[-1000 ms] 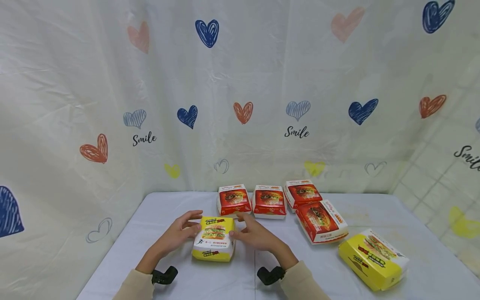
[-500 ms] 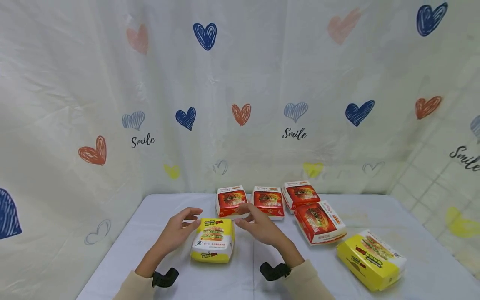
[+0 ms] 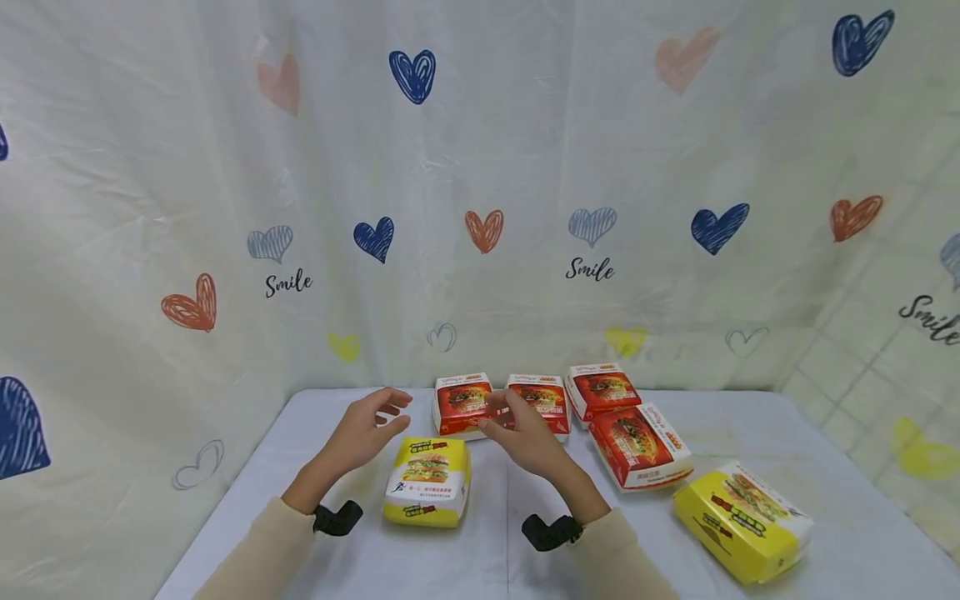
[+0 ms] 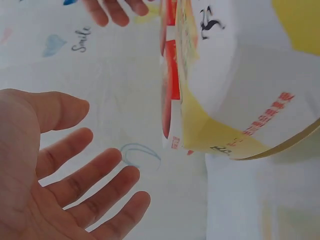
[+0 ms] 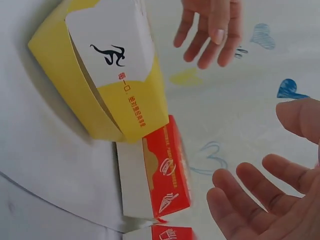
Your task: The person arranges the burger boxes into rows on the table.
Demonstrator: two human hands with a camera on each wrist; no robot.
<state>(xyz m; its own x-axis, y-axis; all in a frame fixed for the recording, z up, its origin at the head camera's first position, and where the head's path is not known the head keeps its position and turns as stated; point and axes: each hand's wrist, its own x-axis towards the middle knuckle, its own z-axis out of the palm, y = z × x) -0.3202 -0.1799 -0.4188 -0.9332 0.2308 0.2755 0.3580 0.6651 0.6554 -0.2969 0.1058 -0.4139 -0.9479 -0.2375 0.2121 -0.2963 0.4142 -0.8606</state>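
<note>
A yellow and white burger box (image 3: 427, 482) rests on the table, its lid closed. My left hand (image 3: 366, 429) is raised just behind its left side in the head view, fingers loosely bent and holding nothing. On the other side my right hand (image 3: 527, 432) hovers off the box's far right corner, also holding nothing. In the left wrist view the spread fingers (image 4: 100, 177) are apart from the box's side (image 4: 260, 95). The right wrist view likewise has a gap between the relaxed fingers (image 5: 260, 195) and the yellow box (image 5: 115, 65).
Two red burger boxes, a left one (image 3: 462, 406) and a middle one (image 3: 546, 403), stand along the table's back. Another red box (image 3: 602, 390) touches a nearer red box (image 3: 640, 446) on the right. A second yellow box (image 3: 745, 521) lies angled at the front right. A heart-printed curtain (image 3: 480, 167) hangs behind.
Both hands have let go of the yellow box, drawn away from its sides and risen toward the back. The box stays in the same place.
</note>
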